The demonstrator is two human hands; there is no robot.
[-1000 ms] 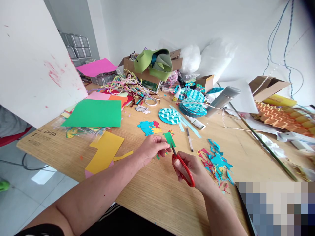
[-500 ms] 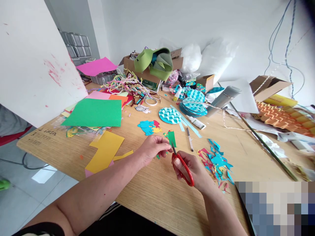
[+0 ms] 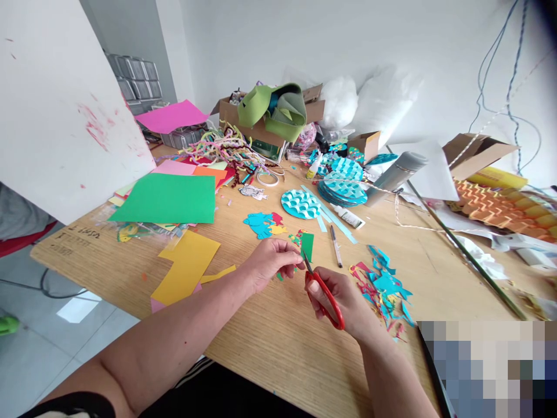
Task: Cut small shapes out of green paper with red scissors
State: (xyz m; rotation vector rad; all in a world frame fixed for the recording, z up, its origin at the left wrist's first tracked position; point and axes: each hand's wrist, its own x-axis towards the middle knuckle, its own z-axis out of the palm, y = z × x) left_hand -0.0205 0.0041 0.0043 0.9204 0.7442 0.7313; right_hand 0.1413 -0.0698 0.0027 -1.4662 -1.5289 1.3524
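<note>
Left hand (image 3: 272,261): fingers pinch the lower edge of the green paper piece (image 3: 307,245), held just above the table (image 3: 270,342).
Right hand (image 3: 343,299): fingers closed through the red scissors (image 3: 324,296); blade tips meet the paper's lower edge.
Technique: feed the paper into the blades and turn the paper, not the scissors; keep the pinch clear of the blade tips.
Change: the paper has turned slightly to the right and stands more upright than a second ago; both hands have barely moved.
Nearby: cut scraps (image 3: 383,287) and a pen (image 3: 335,247).

One head-worn camera looks forward and down, close over the light wooden table (image 3: 270,348), seemingly from its near edge.
</note>
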